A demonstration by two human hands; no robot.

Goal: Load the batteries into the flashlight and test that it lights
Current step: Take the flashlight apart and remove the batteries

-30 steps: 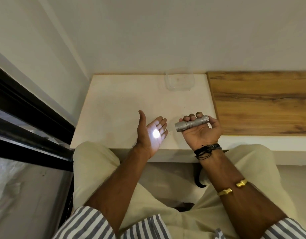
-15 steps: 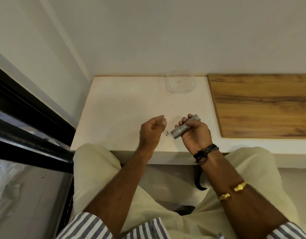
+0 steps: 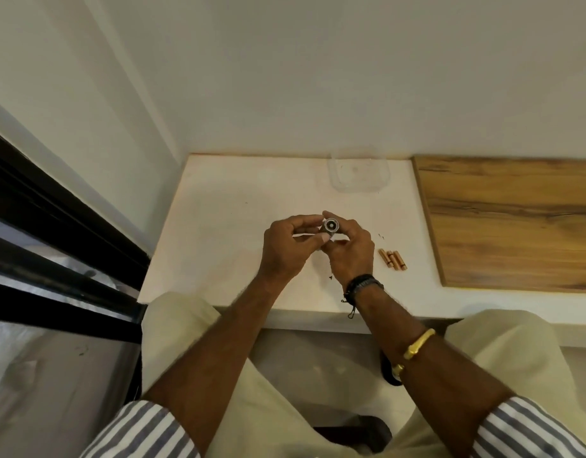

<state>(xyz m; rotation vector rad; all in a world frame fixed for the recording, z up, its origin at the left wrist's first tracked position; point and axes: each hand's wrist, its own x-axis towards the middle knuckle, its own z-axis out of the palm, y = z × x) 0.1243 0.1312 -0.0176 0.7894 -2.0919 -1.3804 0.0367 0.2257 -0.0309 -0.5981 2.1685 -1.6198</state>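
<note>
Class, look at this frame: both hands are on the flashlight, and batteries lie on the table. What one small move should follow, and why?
Probably a twist: the left hand turns the end of the flashlight open while the right hand steadies the body. Both hands pinch it, round end facing the camera, and the batteries lie unloaded on the table beside the right hand.

Markings, legible: we are reading none. We are finding the flashlight (image 3: pixel 330 225), the batteries (image 3: pixel 392 259) and the clear container (image 3: pixel 359 173) too small for any lettering to show.
</note>
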